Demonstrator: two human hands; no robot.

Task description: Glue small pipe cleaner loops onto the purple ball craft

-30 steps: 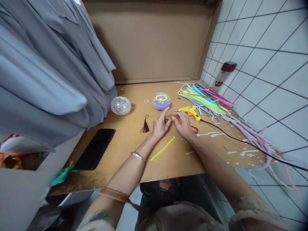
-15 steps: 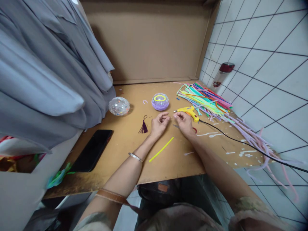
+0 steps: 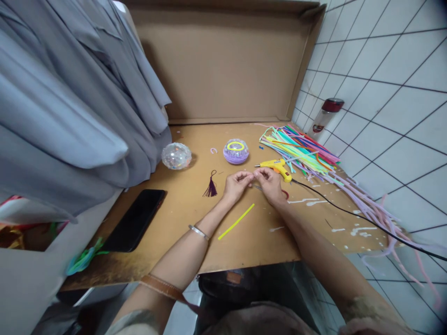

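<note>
My left hand (image 3: pixel 238 187) and my right hand (image 3: pixel 270 186) meet fingertip to fingertip above the table, each closed in a pinch. Whatever lies between the fingertips is too small and too covered to make out. Just behind my right hand rests a yellow glue gun (image 3: pixel 277 166). Scissors with a red handle (image 3: pixel 285 194) are partly hidden under that hand. Beyond my fingers sits a purple and clear ball (image 3: pixel 236 153) with a yellow ring on top. A dark purple tassel (image 3: pixel 211 186) lies left of my left hand, and a yellow pipe cleaner (image 3: pixel 236 222) lies between my forearms.
At the left stand a clear ball (image 3: pixel 176 156) and a black phone (image 3: pixel 137 221) near grey cloth (image 3: pixel 87 102). A heap of coloured pipe cleaners (image 3: pixel 300 148) fills the right back, beside a red-lidded bottle (image 3: pixel 326 118). The glue gun's black cord (image 3: pixel 349 209) runs off right.
My hands have come together, closing the small gap between their fingertips. The whole view has shifted slightly; the things on the table lie as before.
</note>
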